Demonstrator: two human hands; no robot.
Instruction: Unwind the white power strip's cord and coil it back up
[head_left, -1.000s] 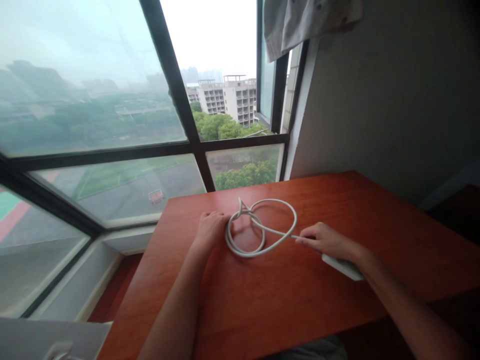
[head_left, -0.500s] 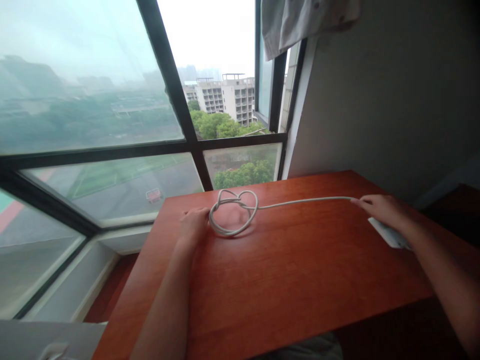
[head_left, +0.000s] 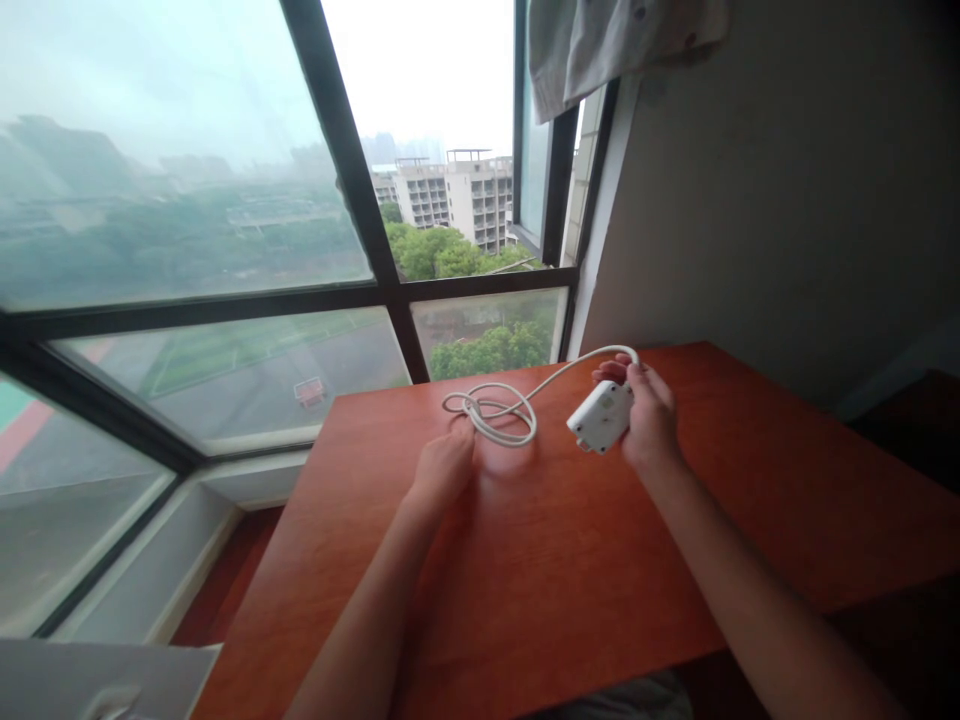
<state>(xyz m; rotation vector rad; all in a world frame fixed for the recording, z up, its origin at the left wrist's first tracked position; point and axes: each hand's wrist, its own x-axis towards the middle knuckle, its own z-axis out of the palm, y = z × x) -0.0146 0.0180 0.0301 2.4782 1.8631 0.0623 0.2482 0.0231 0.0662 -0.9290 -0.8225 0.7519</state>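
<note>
Pinched in my left hand (head_left: 446,460) is the looped part of a white cord (head_left: 504,440), held just above the tabletop. The loops lie round each other, right at my fingertips. From there the cord arches to the right, up to my right hand (head_left: 651,408). That hand is closed round the cord near its end, with a white plastic block (head_left: 601,416) hanging tilted beside the palm. Small dark screw spots show near the block's corners. It looks like the socket end of an extension cord.
A reddish-brown wooden table (head_left: 525,560) spans the space below both hands. Dark-framed windows (head_left: 390,290) stand along its far and left sides. A grey wall (head_left: 750,200) rises at the right, and a pale curtain (head_left: 622,45) hangs at the top.
My right hand has moved left and towards the loops, lifting the white block off the table. My left hand has shifted right with the loops, and the straight stretch of cord now arches.
</note>
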